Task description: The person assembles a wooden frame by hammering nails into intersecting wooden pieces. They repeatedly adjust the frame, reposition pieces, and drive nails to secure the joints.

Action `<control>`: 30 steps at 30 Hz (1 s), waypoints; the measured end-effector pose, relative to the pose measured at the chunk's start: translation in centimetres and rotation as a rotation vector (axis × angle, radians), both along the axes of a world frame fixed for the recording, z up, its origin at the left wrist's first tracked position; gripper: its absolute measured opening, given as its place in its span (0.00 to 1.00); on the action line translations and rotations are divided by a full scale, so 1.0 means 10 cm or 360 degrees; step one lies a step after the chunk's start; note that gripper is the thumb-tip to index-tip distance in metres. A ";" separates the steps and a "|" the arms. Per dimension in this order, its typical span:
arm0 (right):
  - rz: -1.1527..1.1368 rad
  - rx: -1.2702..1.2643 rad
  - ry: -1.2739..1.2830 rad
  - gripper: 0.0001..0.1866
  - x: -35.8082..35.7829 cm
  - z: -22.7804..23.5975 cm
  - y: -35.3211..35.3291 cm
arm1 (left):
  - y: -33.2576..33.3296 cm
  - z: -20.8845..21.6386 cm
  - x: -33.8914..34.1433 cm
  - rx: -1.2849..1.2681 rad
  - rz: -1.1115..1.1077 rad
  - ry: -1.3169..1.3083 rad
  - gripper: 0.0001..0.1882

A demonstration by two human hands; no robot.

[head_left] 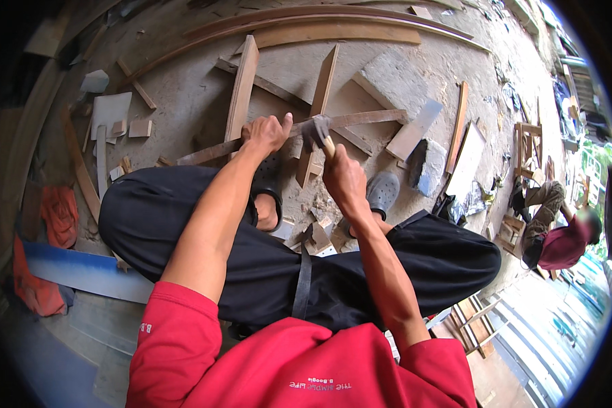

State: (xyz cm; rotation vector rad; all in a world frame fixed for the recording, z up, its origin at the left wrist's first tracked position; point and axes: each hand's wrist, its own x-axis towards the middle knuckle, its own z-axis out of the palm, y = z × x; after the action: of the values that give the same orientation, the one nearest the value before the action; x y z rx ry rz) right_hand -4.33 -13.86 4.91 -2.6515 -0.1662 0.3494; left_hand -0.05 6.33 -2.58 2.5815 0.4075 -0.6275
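Observation:
My left hand (265,134) is closed round a long, thin wooden strip (370,117), with the thumb lifted. That strip lies across two boards, a left board (243,85) and a right board (325,80). In my right hand (345,178) is a hammer, gripped by its pale wooden handle (329,147). The dark hammer head (315,130) is over the strip where it crosses the right board; whether they touch I cannot tell. Beneath the strip, another dark wooden piece (272,88) runs slantwise on the ground.
A concrete slab (391,78) and a broken block (427,166) lie beyond my right foot. Long curved planks (333,34) stretch across the far side. A handsaw-like blue-white sheet (81,268) is at left. Another person (561,238) sits far right.

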 end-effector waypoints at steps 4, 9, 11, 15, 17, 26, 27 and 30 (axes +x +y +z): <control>0.0076 -0.0142 0.0103 0.08 -0.14 0.11 0.14 | 0.06 -0.11 0.00 -0.0014 0.0036 0.0014 0.40; 0.0111 -0.0012 0.0126 0.09 -0.25 0.21 0.27 | 0.14 -0.03 -0.18 -0.0190 -0.0136 -0.0425 0.40; 0.0032 0.0094 0.0060 0.10 -0.22 0.15 0.24 | 0.12 -0.04 -0.14 -0.0127 -0.0085 -0.0327 0.40; -0.0199 0.0490 -0.0046 0.11 -0.08 0.18 0.13 | 0.06 -0.18 0.00 0.0030 -0.0001 -0.0057 0.40; -0.0305 0.0852 -0.0116 0.12 0.00 0.10 0.01 | 0.02 -0.17 0.02 0.0048 0.0001 0.0018 0.40; -0.1034 0.1576 0.0954 0.14 0.05 -0.06 -0.03 | 0.02 -0.13 0.01 0.0060 -0.0001 -0.0027 0.41; -0.0970 0.1505 0.0992 0.14 0.05 -0.08 -0.01 | 0.02 -0.11 0.01 0.0050 0.0005 -0.0026 0.41; -0.0984 0.1524 0.0818 0.14 0.03 -0.03 0.02 | 0.03 -0.12 0.02 0.0058 0.0005 0.0020 0.41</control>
State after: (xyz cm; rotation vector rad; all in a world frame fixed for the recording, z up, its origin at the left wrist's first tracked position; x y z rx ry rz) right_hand -4.01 -13.64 4.64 -1.5003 0.5143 0.5444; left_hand 0.11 6.65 -3.79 2.6121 0.4313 -0.6410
